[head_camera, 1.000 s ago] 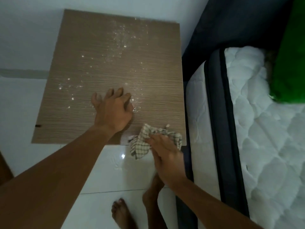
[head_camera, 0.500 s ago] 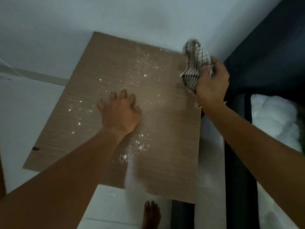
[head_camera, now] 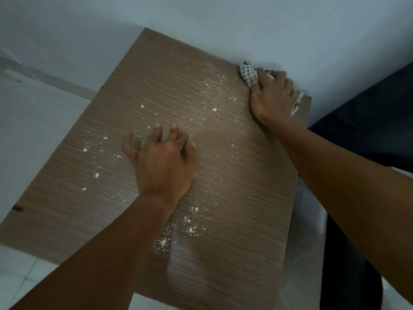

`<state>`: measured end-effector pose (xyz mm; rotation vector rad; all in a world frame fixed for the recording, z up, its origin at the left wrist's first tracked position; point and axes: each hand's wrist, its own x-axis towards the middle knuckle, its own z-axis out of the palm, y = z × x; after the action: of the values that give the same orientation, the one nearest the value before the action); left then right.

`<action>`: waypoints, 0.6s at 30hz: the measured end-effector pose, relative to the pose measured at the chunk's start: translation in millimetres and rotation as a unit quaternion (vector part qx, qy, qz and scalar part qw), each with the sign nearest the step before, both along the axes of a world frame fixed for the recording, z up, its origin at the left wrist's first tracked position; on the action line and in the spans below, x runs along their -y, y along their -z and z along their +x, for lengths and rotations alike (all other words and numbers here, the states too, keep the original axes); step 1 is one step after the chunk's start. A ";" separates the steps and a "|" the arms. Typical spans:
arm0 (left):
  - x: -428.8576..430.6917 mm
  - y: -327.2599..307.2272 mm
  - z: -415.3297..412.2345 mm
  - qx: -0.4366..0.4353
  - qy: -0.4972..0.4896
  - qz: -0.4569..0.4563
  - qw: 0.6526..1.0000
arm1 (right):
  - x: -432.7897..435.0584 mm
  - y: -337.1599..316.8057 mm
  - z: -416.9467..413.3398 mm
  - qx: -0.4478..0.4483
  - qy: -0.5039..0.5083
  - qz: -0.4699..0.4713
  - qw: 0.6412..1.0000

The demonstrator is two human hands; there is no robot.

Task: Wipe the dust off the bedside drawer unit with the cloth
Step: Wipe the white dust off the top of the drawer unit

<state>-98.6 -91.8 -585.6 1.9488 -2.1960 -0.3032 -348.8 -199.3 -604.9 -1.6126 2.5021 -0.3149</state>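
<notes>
Two hands: a left hand [head_camera: 164, 163] and a right hand [head_camera: 271, 96]; one cloth [head_camera: 248, 73]; one drawer unit [head_camera: 234, 175].

A plain pale wall [head_camera: 201, 16] fills the far side, dimly lit with a bluish cast. On the left, a white tiled floor [head_camera: 26, 130] meets the wall along a grey skirting strip [head_camera: 55, 79]. On the right stands a dark headboard [head_camera: 368, 113], with the bed's pale mattress edge [head_camera: 310, 220] just below it.
</notes>
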 end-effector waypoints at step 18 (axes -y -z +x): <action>-75.2 -4.5 96.0 -0.097 0.050 0.034 0.993 | -199.3 -4.3 146.6 0.008 -0.244 0.032 0.969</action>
<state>-2.6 -16.6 -581.0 1.7625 -2.1856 -0.5641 -202.1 0.0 -600.6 -2.1053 1.9857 -0.1788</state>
